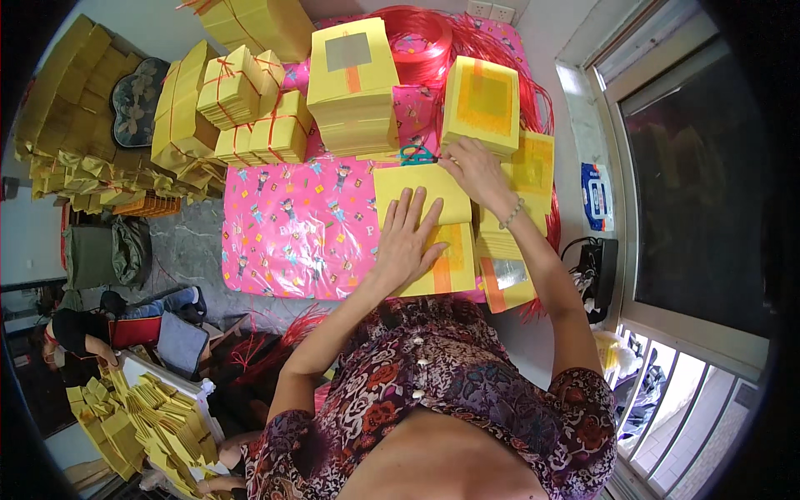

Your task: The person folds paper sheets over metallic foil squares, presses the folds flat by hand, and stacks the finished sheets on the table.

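A folded yellow paper sheet point(417, 178) lies in front of me on a yellow sheet with an orange-printed patch point(454, 250). My left hand point(405, 242) rests flat on both, fingers spread. At the folded sheet's upper right corner, my right hand point(477, 171) has its fingers bent and close together on the edge; a beaded bracelet circles that wrist. Just beyond the right fingertips are teal-handled scissors point(417, 155). A tall stack of yellow paper point(487, 92) with an orange-framed top stands past the right hand. More yellow sheets point(532, 171) lie partly under my right forearm.
A pink patterned cover point(292, 225) lies over the table. Along its back stand another paper stack point(354, 92), red-tied bundles point(229, 87) and coiled red cord point(421, 42). A window point(700, 183) is on the right. At lower left, people sit by a table of yellow papers point(167, 412).
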A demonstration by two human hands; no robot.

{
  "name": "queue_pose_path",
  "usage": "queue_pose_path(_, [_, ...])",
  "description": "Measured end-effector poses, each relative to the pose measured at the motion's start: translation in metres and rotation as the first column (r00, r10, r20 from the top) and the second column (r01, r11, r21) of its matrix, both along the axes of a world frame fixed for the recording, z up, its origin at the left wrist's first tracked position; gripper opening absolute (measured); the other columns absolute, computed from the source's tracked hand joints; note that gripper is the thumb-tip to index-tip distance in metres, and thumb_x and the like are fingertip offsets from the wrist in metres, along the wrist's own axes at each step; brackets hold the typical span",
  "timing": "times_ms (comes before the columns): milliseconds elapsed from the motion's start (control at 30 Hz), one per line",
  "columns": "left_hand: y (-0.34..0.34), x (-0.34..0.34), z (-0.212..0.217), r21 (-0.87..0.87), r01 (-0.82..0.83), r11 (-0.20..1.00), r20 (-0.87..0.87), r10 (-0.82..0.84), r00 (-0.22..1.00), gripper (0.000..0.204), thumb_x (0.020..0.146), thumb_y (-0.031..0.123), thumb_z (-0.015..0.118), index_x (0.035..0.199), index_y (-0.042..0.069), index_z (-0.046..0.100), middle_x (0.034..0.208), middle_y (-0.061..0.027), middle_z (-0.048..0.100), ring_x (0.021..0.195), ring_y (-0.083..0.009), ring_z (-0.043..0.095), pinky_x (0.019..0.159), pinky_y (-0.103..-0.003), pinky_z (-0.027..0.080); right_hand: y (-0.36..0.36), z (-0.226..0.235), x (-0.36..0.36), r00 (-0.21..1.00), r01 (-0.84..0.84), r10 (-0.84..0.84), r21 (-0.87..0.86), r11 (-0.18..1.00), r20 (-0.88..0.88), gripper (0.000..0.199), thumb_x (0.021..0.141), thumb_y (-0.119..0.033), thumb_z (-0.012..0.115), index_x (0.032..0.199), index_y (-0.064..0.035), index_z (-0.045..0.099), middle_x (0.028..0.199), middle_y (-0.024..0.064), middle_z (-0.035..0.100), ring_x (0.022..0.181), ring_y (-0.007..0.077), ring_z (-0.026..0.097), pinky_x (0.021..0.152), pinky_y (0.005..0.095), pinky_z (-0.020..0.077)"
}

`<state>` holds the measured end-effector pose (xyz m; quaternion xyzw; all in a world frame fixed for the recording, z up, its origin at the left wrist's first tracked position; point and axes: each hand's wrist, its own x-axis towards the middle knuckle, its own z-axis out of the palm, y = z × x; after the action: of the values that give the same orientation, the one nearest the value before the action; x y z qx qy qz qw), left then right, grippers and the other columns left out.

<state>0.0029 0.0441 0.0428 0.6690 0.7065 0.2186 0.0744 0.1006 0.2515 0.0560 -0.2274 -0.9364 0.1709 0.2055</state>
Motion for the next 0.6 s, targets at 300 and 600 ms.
queue_pose_path(300, [0.002, -0.001, -0.005, -0.042, 0.021, 0.999, 0.006, -0.021, 1.000, 0.075, 0.093, 0.047, 0.058, 0.154, 0.012, 0.031, 0.158, -0.0256, 0.024, 0.146, -0.0456, 0.021, 0.118, -0.056, 0.020, -0.010, -0.011, -0.027, 0.984, -0.171, 0.175, -0.128, 0.977, 0.020, 0.017, 0.091, -0.016, 0.063, 0.102, -0.0032, 0.067, 0.095, 0.0141, 0.063, 0.093, 0.0339, 0.061, 0.080, 0.0439, 0.0498])
queue_pose_path(600, [0.003, -0.003, -0.003, -0.059, 0.024, 0.998, 0.030, -0.023, 0.999, 0.075, 0.093, 0.046, 0.058, 0.154, 0.011, 0.031, 0.158, -0.0256, 0.023, 0.147, -0.0457, 0.019, 0.118, -0.056, 0.019, -0.011, -0.008, -0.029, 0.983, -0.164, 0.177, -0.188, 0.968, 0.055, 0.013, 0.090, -0.013, 0.063, 0.099, -0.0042, 0.066, 0.095, 0.0131, 0.060, 0.093, 0.0328, 0.060, 0.080, 0.0428, 0.0495])
